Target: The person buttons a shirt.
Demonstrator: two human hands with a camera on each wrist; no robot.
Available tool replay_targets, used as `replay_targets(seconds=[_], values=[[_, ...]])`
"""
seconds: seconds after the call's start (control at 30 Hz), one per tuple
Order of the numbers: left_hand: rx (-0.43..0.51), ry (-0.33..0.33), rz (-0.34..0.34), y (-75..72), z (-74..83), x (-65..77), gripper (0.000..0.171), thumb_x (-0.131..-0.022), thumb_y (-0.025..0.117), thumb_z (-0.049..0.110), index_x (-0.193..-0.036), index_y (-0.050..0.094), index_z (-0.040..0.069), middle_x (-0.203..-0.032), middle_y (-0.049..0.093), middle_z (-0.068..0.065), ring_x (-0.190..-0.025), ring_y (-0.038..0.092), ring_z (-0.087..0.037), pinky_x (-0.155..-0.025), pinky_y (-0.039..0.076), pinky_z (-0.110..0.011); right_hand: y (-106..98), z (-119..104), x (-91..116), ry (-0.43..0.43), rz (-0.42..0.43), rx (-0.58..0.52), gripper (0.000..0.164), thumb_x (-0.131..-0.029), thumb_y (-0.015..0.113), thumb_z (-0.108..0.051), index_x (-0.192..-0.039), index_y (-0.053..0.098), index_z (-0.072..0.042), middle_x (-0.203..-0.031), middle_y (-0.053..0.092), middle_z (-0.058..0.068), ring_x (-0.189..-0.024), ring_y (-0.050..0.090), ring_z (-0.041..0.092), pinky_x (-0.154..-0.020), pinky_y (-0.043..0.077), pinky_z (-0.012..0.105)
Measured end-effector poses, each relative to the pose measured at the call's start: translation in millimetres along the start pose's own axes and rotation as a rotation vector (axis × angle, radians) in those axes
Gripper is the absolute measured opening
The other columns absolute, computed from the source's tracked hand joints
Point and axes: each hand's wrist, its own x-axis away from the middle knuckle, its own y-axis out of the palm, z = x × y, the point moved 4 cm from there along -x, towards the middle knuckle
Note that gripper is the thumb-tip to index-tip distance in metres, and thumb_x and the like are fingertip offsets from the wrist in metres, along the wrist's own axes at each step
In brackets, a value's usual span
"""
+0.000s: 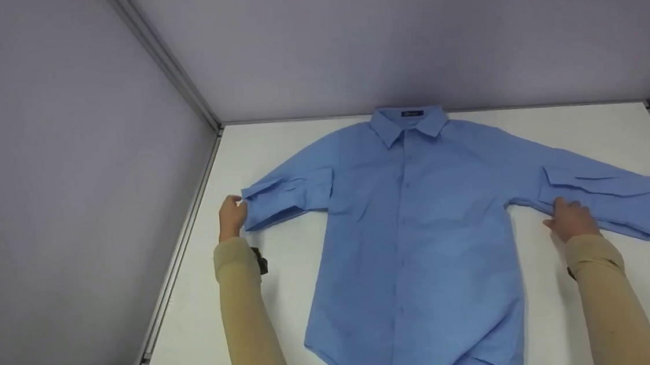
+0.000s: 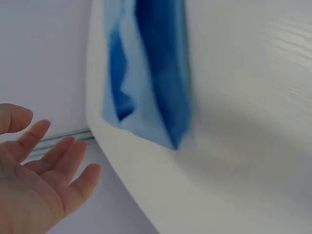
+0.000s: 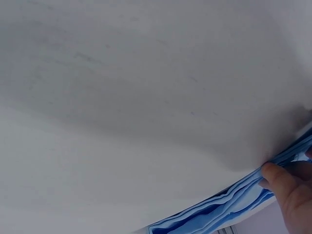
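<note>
A light blue long-sleeved shirt [image 1: 365, 249] lies buttoned, front up, with its collar [image 1: 407, 121] at the back. Both sleeves are folded back on themselves. At the end of the left-side sleeve [image 1: 314, 189] is my left hand [image 1: 233, 216]; the left wrist view shows this hand [image 2: 39, 180] with loosely bent fingers, apart from the fabric [image 2: 151, 97]. My right hand [image 1: 574, 219] is at the lower edge of the right-side sleeve [image 1: 621, 188]. In the right wrist view its curled fingers [image 3: 278, 180] grip the layered sleeve edge [image 3: 214, 209].
The shirt lies on a white table [image 1: 197, 332]. Grey panels stand at its left [image 1: 68, 168] and back [image 1: 406, 37], with metal rails [image 1: 164, 56] at the corners. Part of the shirt's hem [image 1: 484, 361] is rumpled near the front.
</note>
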Motion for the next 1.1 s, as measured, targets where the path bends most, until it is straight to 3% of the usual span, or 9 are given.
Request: replay_targets(seconds=[0.07,0.13,0.23,0.43,0.5,0.67,0.77,0.87,1.1], values=[[-0.071,-0.03,-0.001,26.6,-55.0,-29.9,0.036,-0.086,0.046,0.029,-0.113,0.053,0.007,-0.118,0.049,-0.015,-0.112,0.042,-0.031,-0.09,0.033,-0.044,-1,-1,1,0.003,0.002,-0.002,0.045,-0.082,0.059,-0.01,-0.105,0.036,0.02,-0.087,0.04,0.045,-0.079,0.04,0.061,-0.062,0.035,0.06],[-0.085,-0.031,-0.016,44.4,-86.5,-40.5,0.035,-0.086,0.046,0.03,-0.109,0.057,0.006,-0.113,0.053,-0.014,-0.107,0.046,-0.03,-0.088,0.035,-0.044,-1,-2,2,0.0,-0.001,0.001,0.045,-0.082,0.059,-0.011,-0.105,0.035,0.02,-0.088,0.04,0.045,-0.079,0.04,0.061,-0.062,0.035,0.06],[-0.099,-0.029,0.011,55.4,-92.7,-27.5,0.031,-0.085,0.046,0.026,-0.098,0.061,0.002,-0.097,0.059,-0.014,-0.089,0.053,-0.028,-0.075,0.042,-0.042,0,-2,4,-0.001,-0.014,0.003,0.047,-0.083,0.059,-0.011,-0.107,0.035,0.021,-0.088,0.039,0.046,-0.079,0.04,0.061,-0.062,0.035,0.06],[-0.106,-0.039,0.096,24.6,-28.2,33.1,0.014,-0.076,0.053,0.009,-0.079,0.065,0.001,-0.076,0.061,-0.011,-0.067,0.054,-0.022,-0.056,0.044,-0.033,3,3,12,0.01,-0.02,0.006,0.045,-0.083,0.059,-0.013,-0.102,0.036,0.02,-0.086,0.04,0.044,-0.078,0.041,0.059,-0.061,0.036,0.059],[-0.129,-0.07,-0.005,6.8,12.0,64.1,0.011,-0.073,0.055,0.004,-0.081,0.062,0.0,-0.08,0.06,-0.013,-0.072,0.054,-0.025,-0.062,0.044,-0.036,2,6,14,0.014,-0.019,0.007,0.044,-0.083,0.059,-0.013,-0.101,0.036,0.019,-0.086,0.04,0.044,-0.078,0.041,0.06,-0.061,0.036,0.059],[-0.216,-0.136,-0.08,-31.7,118.1,143.6,0.013,-0.081,0.051,0.001,-0.091,0.056,-0.005,-0.093,0.057,-0.021,-0.087,0.051,-0.032,-0.072,0.041,-0.039,0,15,19,0.026,-0.021,0.005,0.045,-0.084,0.058,-0.014,-0.102,0.034,0.019,-0.087,0.038,0.044,-0.08,0.037,0.062,-0.062,0.034,0.06],[-0.217,-0.092,0.007,-35.7,133.4,145.5,0.017,-0.085,0.047,0.003,-0.093,0.058,-0.008,-0.093,0.058,-0.023,-0.087,0.053,-0.033,-0.072,0.042,-0.038,-2,14,21,0.029,-0.013,-0.002,0.043,-0.084,0.058,-0.014,-0.101,0.035,0.018,-0.087,0.038,0.043,-0.08,0.036,0.061,-0.062,0.034,0.06],[-0.194,-0.073,0.042,-29.3,122.0,125.6,0.021,-0.085,0.049,0.002,-0.101,0.055,-0.008,-0.101,0.056,-0.024,-0.093,0.053,-0.035,-0.08,0.04,-0.043,-4,10,23,0.026,-0.002,0.003,0.041,-0.084,0.058,-0.011,-0.1,0.035,0.018,-0.086,0.037,0.043,-0.079,0.037,0.061,-0.061,0.034,0.059],[-0.241,-0.052,0.07,-29.4,115.1,110.4,0.035,-0.082,0.054,0.002,-0.115,0.045,-0.004,-0.108,0.052,-0.025,-0.099,0.05,-0.037,-0.083,0.038,-0.045,-6,2,24,0.011,0.015,0.018,0.04,-0.082,0.059,-0.009,-0.098,0.035,0.019,-0.084,0.036,0.043,-0.076,0.037,0.06,-0.06,0.035,0.06]])
